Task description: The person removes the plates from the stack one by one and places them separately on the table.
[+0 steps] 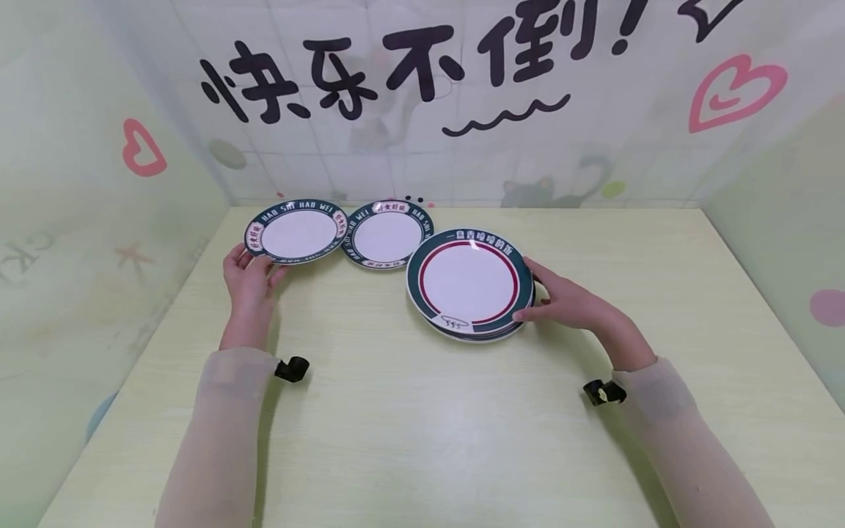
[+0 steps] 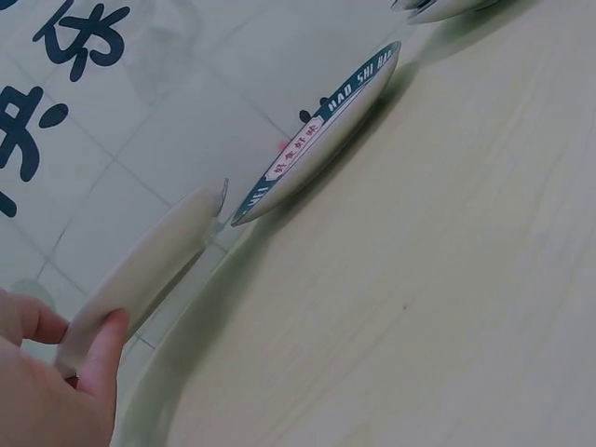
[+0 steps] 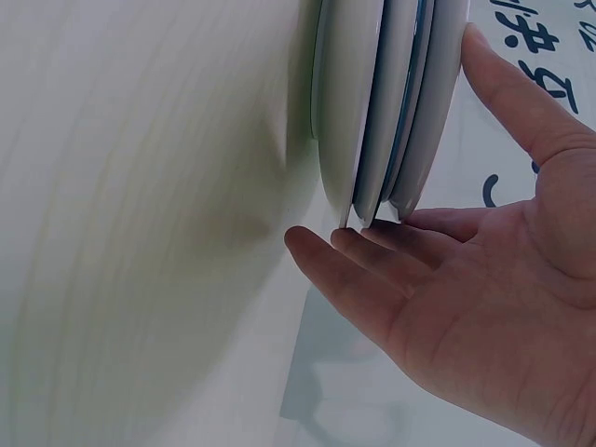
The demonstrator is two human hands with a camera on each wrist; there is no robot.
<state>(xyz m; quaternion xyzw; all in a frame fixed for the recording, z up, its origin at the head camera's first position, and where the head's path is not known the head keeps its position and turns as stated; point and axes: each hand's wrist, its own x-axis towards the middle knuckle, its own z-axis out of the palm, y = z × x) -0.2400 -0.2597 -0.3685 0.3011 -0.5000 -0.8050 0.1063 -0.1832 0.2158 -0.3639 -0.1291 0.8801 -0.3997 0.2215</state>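
Observation:
At the back left, my left hand (image 1: pixel 249 286) pinches the near-left rim of a green-rimmed plate (image 1: pixel 298 232); the left wrist view shows this plate (image 2: pixel 140 270) raised off the table, thumb and fingers on its edge. Beside it a second green-rimmed plate (image 1: pixel 386 236) lies on the table, partly overlapped in view. In the middle stands a stack of plates (image 1: pixel 470 282), the top one with a red ring. My right hand (image 1: pixel 568 299) touches the stack's right edge. Seen from the right wrist, the extended fingers of that hand (image 3: pixel 466 270) rest against the rims of the stacked plates (image 3: pixel 396 102).
The pale wooden table (image 1: pixel 409 425) reaches back to a printed wall (image 1: pixel 396 161) with black characters and hearts. Side walls stand at left and right. A black strap piece (image 1: pixel 292 369) hangs at the left cuff, another (image 1: pixel 604 393) at the right.

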